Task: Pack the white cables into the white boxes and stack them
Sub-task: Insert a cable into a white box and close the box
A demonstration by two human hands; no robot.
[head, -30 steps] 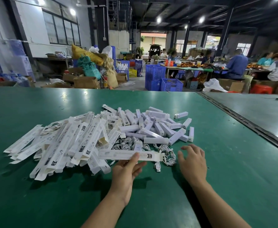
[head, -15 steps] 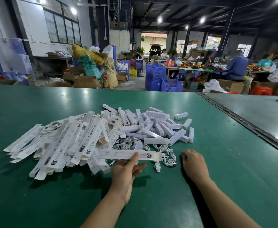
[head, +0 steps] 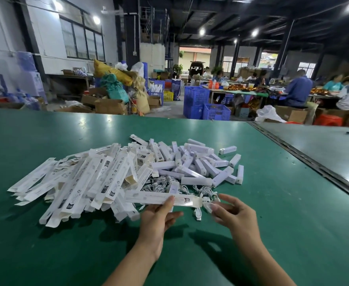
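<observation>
The left hand pinches one long white box mid-length; the right hand pinches a small white piece at its end, flap or plug unclear. Just beyond, white cables lie loose beside heaped flat boxes: packing looks barely begun, nothing stacked.

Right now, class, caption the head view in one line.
Left hand holds a flat white box over piled boxes and cables on a green table; right hand at its end.

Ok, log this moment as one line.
left hand: holds white box | right hand: fingers at box end, grip unclear | white cables: loose on table
</observation>
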